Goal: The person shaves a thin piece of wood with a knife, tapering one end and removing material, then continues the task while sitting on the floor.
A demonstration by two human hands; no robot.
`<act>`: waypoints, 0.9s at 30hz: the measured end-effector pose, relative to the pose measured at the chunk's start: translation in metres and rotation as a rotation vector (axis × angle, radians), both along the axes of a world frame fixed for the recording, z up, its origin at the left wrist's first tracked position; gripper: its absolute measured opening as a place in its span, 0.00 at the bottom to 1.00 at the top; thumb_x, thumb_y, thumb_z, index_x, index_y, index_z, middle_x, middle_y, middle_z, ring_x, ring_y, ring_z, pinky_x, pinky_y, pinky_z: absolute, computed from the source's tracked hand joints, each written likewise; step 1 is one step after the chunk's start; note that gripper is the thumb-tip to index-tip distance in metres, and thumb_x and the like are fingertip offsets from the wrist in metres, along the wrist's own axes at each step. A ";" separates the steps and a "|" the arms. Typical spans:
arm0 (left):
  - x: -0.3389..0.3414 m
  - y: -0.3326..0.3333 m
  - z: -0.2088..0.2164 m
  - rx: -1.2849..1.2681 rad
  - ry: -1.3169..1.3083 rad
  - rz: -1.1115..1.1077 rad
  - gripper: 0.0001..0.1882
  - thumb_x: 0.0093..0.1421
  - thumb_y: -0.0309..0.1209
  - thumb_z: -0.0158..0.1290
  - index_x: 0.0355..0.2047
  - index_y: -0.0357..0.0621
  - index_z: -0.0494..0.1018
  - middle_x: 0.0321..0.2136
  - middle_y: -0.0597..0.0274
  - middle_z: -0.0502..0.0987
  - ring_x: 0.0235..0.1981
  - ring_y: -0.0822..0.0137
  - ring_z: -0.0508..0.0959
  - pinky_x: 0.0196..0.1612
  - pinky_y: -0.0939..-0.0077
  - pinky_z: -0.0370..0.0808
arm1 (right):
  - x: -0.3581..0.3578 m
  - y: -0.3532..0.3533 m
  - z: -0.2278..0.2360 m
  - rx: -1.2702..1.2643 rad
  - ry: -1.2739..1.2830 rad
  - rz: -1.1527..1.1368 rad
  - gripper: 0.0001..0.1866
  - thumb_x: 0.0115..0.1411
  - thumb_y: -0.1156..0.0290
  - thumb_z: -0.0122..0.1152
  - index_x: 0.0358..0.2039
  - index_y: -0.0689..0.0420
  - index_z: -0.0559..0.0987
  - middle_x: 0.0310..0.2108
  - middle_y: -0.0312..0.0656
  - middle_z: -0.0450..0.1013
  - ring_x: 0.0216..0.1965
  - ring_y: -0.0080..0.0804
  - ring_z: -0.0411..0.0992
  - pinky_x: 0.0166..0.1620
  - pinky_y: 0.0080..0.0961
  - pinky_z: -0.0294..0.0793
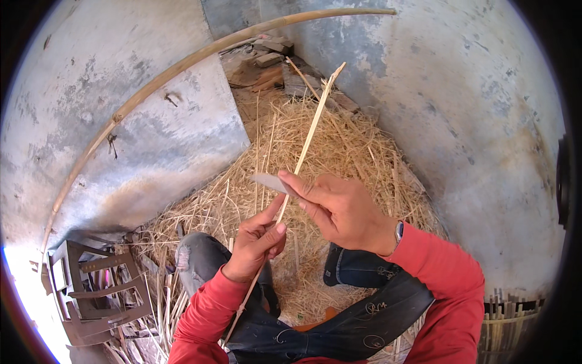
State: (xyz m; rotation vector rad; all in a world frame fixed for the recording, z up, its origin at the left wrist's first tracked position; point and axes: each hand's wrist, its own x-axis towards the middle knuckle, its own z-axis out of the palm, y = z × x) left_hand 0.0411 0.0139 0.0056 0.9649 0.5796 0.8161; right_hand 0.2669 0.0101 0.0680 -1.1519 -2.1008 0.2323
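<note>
left grip (259, 244) closed round pale strip (314, 124) | right grip (341, 209) pinching blade (271, 181) across it | shavings (364, 159) heaped far side | strip's far end ragged, trimming seemingly part done

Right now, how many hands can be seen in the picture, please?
2. The left hand is below and left of the middle, holding the thin stick; the right hand is higher, farther right, holding the knife. Neither is hidden.
</note>
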 end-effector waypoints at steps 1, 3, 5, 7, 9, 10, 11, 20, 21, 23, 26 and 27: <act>-0.001 0.000 0.001 -0.019 -0.012 -0.001 0.32 0.74 0.31 0.53 0.76 0.53 0.59 0.16 0.73 0.60 0.17 0.78 0.59 0.23 0.81 0.58 | -0.002 0.001 -0.004 -0.017 0.003 -0.002 0.32 0.64 0.71 0.64 0.69 0.42 0.75 0.22 0.37 0.71 0.23 0.37 0.73 0.26 0.35 0.71; -0.001 -0.001 0.003 -0.058 -0.038 -0.007 0.32 0.74 0.31 0.52 0.76 0.53 0.59 0.16 0.73 0.60 0.17 0.79 0.59 0.22 0.82 0.57 | -0.003 0.001 -0.009 -0.052 0.007 -0.009 0.32 0.64 0.71 0.64 0.69 0.40 0.75 0.23 0.37 0.71 0.24 0.37 0.74 0.26 0.34 0.72; -0.004 0.001 0.002 -0.140 -0.100 -0.019 0.31 0.74 0.31 0.52 0.76 0.53 0.59 0.16 0.74 0.59 0.16 0.79 0.60 0.21 0.83 0.57 | 0.000 0.001 -0.011 0.009 -0.065 0.032 0.31 0.64 0.70 0.64 0.69 0.37 0.75 0.24 0.37 0.70 0.24 0.37 0.73 0.26 0.35 0.73; -0.007 0.002 0.002 -0.201 -0.137 -0.027 0.31 0.75 0.31 0.52 0.75 0.54 0.59 0.17 0.74 0.59 0.15 0.79 0.60 0.20 0.83 0.56 | -0.002 -0.001 -0.009 0.034 -0.127 0.065 0.31 0.64 0.69 0.64 0.68 0.35 0.75 0.24 0.38 0.70 0.23 0.37 0.73 0.26 0.35 0.74; -0.011 0.002 0.005 -0.241 -0.149 -0.029 0.30 0.75 0.30 0.51 0.75 0.54 0.59 0.17 0.74 0.59 0.14 0.80 0.60 0.19 0.83 0.55 | -0.008 -0.006 -0.002 0.023 -0.178 0.092 0.31 0.64 0.68 0.64 0.68 0.34 0.75 0.26 0.38 0.70 0.22 0.38 0.73 0.25 0.36 0.74; -0.010 0.002 0.004 -0.244 -0.142 -0.031 0.30 0.75 0.30 0.51 0.75 0.54 0.59 0.16 0.74 0.59 0.13 0.80 0.59 0.19 0.83 0.55 | -0.010 -0.009 -0.002 -0.023 -0.209 0.101 0.31 0.64 0.67 0.63 0.69 0.33 0.75 0.26 0.39 0.70 0.22 0.38 0.73 0.25 0.36 0.75; -0.009 0.002 0.004 -0.247 -0.134 -0.033 0.31 0.75 0.30 0.51 0.75 0.54 0.59 0.16 0.75 0.59 0.13 0.80 0.59 0.19 0.83 0.55 | -0.011 -0.011 -0.001 -0.068 -0.240 0.111 0.31 0.65 0.67 0.63 0.69 0.33 0.74 0.26 0.39 0.70 0.21 0.38 0.73 0.25 0.36 0.75; -0.006 -0.003 0.007 -0.207 -0.199 -0.045 0.30 0.75 0.25 0.50 0.75 0.45 0.58 0.22 0.75 0.66 0.15 0.82 0.59 0.21 0.83 0.58 | -0.001 -0.005 -0.009 0.075 -0.347 0.148 0.34 0.60 0.67 0.66 0.67 0.28 0.76 0.22 0.35 0.63 0.18 0.30 0.70 0.19 0.31 0.71; -0.006 -0.003 0.008 -0.208 -0.208 -0.040 0.31 0.74 0.25 0.51 0.75 0.45 0.59 0.22 0.75 0.66 0.15 0.82 0.59 0.20 0.83 0.58 | 0.000 -0.004 -0.010 0.114 -0.370 0.139 0.34 0.60 0.67 0.66 0.67 0.27 0.76 0.22 0.34 0.62 0.17 0.29 0.69 0.19 0.30 0.71; -0.006 -0.002 0.010 -0.235 -0.195 -0.034 0.31 0.74 0.23 0.51 0.75 0.46 0.59 0.21 0.75 0.66 0.15 0.82 0.59 0.20 0.83 0.58 | 0.000 -0.002 -0.011 0.158 -0.390 0.107 0.33 0.61 0.68 0.64 0.67 0.27 0.77 0.22 0.35 0.63 0.17 0.28 0.69 0.18 0.30 0.70; -0.007 -0.002 0.012 -0.210 -0.176 -0.041 0.31 0.73 0.22 0.52 0.75 0.48 0.60 0.20 0.75 0.66 0.15 0.82 0.59 0.20 0.83 0.58 | 0.011 0.010 -0.013 0.201 -0.439 -0.031 0.33 0.63 0.67 0.61 0.68 0.27 0.74 0.24 0.36 0.66 0.17 0.30 0.70 0.17 0.32 0.70; -0.007 -0.002 0.012 -0.192 -0.169 -0.047 0.31 0.73 0.22 0.52 0.75 0.48 0.60 0.20 0.75 0.67 0.15 0.82 0.59 0.20 0.83 0.58 | 0.019 0.017 -0.013 0.211 -0.458 -0.093 0.33 0.64 0.67 0.59 0.69 0.26 0.73 0.26 0.37 0.67 0.18 0.32 0.72 0.17 0.32 0.71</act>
